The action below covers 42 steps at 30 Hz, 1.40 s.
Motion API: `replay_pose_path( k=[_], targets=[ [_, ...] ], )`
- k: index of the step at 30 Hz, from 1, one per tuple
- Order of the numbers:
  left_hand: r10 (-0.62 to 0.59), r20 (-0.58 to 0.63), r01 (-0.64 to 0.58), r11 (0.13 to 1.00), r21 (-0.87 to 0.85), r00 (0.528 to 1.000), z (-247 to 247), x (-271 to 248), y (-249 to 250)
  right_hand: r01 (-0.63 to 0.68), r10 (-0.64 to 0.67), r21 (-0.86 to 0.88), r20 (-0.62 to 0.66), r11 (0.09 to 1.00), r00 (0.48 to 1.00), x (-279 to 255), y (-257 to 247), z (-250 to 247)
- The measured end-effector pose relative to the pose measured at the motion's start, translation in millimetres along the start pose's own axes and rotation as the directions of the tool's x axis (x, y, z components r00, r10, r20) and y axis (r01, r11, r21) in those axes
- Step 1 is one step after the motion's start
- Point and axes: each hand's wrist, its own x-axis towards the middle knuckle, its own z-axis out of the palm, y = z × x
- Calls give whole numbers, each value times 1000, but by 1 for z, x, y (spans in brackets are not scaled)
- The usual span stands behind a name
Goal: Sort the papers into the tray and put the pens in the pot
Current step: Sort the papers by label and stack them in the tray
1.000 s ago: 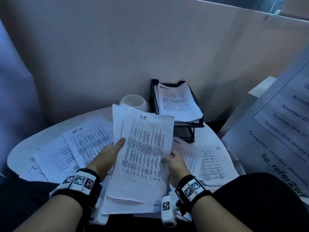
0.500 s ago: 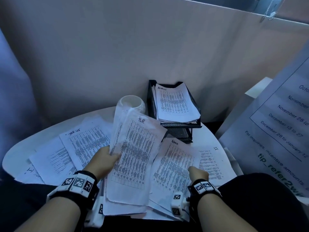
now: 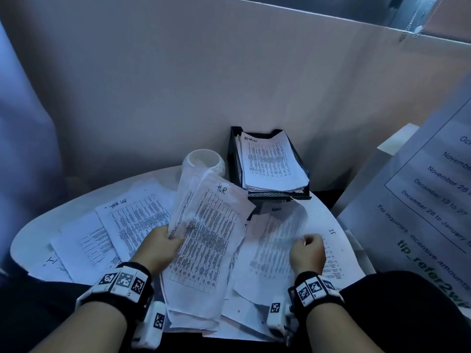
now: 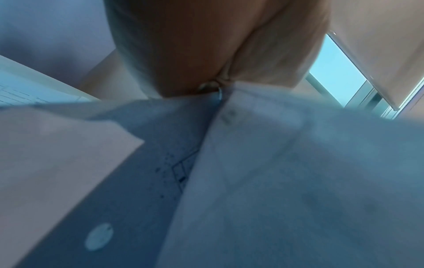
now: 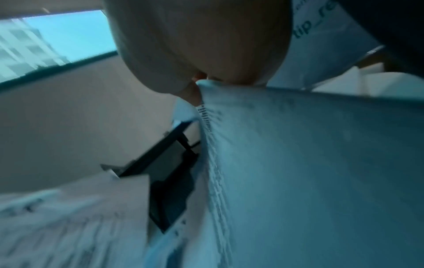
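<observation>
My left hand [image 3: 163, 240] grips a bundle of printed sheets, the top one marked "H.R." [image 3: 209, 230], tilted up above the table. In the left wrist view that bundle [image 4: 286, 172] fills the frame, pinched under the hand. My right hand [image 3: 307, 253] pinches the right edge of a blurred sheet marked "Admin" [image 3: 275, 240], lifted over the table's right half; the right wrist view shows the sheet [image 5: 309, 163] under the fingers. The black mesh tray [image 3: 235, 159] stands at the back with an "ADMIN" stack [image 3: 270, 161] in its top tier. A white pot [image 3: 204, 160] sits left of the tray. No pens show.
Loose sheets cover the round white table [image 3: 33, 230]: a "Task list" page [image 3: 135, 217] on the left and an "IT" page [image 3: 334, 248] on the right. A large printed notice [image 3: 428, 207] leans at the right. A pale partition wall [image 3: 229, 85] rises behind the table.
My right hand let go of the H.R. bundle, moved right and lifted the Admin sheet. My left hand tilted the H.R. bundle leftward and kept hold of it.
</observation>
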Motion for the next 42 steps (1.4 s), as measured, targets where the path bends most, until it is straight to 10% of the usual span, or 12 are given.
replay_pose_path(
  k=[10,21,35,42],
  targets=[
    [17,-40,-14,997,77,999,-2,4,-2,320,-315,399,-78,859,946,-5,-75,-33],
    [60,-27,-61,998,-29,998,-5,0,7,-101,-229,805,283,585,931,-32,-98,-40],
    [231,74,-194,924,-328,970,-2,-27,43,-325,5,400,623,857,782,-47,-34,24],
    [340,66,-344,938,46,938,-2,-22,31,42,-335,491,527,870,781,-76,-58,20]
  ],
)
